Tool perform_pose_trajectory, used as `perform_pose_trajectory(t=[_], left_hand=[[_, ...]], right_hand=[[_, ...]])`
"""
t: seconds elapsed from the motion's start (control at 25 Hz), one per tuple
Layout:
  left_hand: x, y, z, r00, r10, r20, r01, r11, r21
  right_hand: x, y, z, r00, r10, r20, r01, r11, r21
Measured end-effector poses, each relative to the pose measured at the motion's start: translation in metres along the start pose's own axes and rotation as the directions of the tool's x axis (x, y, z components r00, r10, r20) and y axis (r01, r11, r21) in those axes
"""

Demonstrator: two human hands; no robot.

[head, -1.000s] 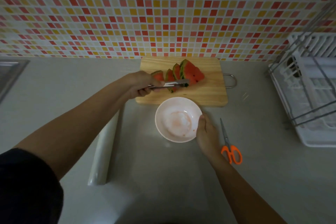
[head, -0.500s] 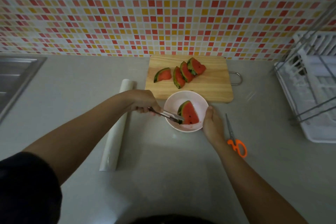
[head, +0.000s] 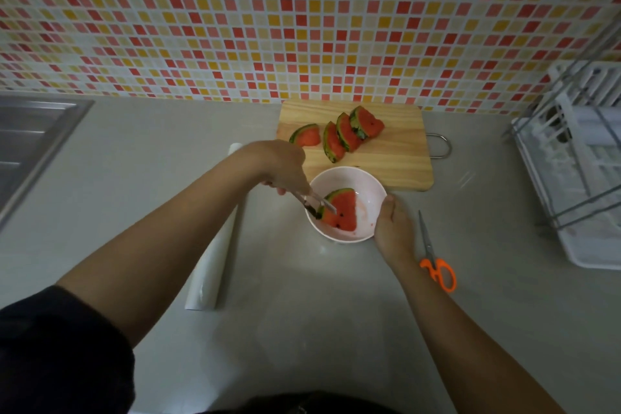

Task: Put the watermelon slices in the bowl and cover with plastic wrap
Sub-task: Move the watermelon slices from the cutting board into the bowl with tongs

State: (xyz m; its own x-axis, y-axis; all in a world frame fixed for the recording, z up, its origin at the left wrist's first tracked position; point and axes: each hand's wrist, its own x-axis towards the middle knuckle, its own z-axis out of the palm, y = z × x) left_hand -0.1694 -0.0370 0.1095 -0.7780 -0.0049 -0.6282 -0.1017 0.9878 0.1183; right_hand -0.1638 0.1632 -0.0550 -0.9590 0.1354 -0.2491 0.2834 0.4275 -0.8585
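Note:
A white bowl (head: 371, 186) stands on the grey counter just in front of a wooden cutting board (head: 396, 158). One watermelon slice (head: 341, 215) lies inside the bowl. My left hand (head: 285, 166) grips metal tongs (head: 314, 203) whose tips rest at the slice's rind. My right hand (head: 391, 232) holds the bowl's right rim. Several more slices (head: 339, 136) lean in a row on the board. A roll of plastic wrap (head: 215, 252) lies to the left of the bowl, partly hidden under my left forearm.
Orange-handled scissors (head: 435, 260) lie right of my right hand. A white dish rack (head: 578, 171) fills the right side. A steel sink (head: 27, 141) sits at the far left. A tiled wall stands behind the board.
My left hand carried one slice with the tongs from the board down into the bowl. My right hand stayed on the bowl's rim.

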Motion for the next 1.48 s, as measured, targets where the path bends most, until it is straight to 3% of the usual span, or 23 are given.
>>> perform_pose_trajectory(t=[0.24,0.4,0.64,0.76,0.84,0.92,1.2,1.4,1.48], left_hand=[[0.001,-0.005,-0.001,0.999,0.04,0.004,-0.04,0.998,-0.056],[0.013,-0.003,0.014,0.987,0.016,-0.159,-0.018,1.0,-0.009],[0.018,-0.002,0.027,0.996,0.011,-0.09,-0.02,0.995,-0.096],[0.018,-0.006,0.0,0.99,0.006,-0.142,-0.049,0.951,-0.305],[0.034,-0.001,-0.015,0.989,-0.029,-0.145,-0.058,0.824,-0.563],[0.057,0.005,-0.024,0.979,-0.125,-0.159,-0.015,0.739,-0.673],[0.125,0.013,-0.033,0.868,-0.28,-0.411,0.018,0.843,-0.537],[0.154,0.01,-0.042,0.899,-0.275,-0.341,0.008,0.788,-0.616],[0.158,0.011,-0.05,0.913,-0.266,-0.31,0.042,0.815,-0.577]], right_hand=[[-0.001,-0.001,0.0,1.0,-0.017,-0.009,0.017,1.0,-0.001],[-0.002,0.0,0.0,0.999,-0.023,-0.022,0.023,1.0,0.0],[-0.002,-0.001,0.001,0.998,-0.042,-0.042,0.04,0.999,-0.033],[-0.002,-0.001,0.001,0.998,-0.041,-0.042,0.039,0.998,-0.04],[-0.002,0.0,0.001,0.998,-0.046,-0.042,0.045,0.999,-0.026],[-0.002,0.001,0.0,0.998,-0.051,-0.041,0.051,0.999,-0.014],[0.001,0.004,0.002,0.998,-0.033,-0.05,0.032,0.999,-0.025],[0.002,0.005,0.002,0.998,-0.037,-0.053,0.036,0.999,-0.027],[0.001,0.005,0.002,0.998,-0.018,-0.054,0.016,1.0,-0.023]])
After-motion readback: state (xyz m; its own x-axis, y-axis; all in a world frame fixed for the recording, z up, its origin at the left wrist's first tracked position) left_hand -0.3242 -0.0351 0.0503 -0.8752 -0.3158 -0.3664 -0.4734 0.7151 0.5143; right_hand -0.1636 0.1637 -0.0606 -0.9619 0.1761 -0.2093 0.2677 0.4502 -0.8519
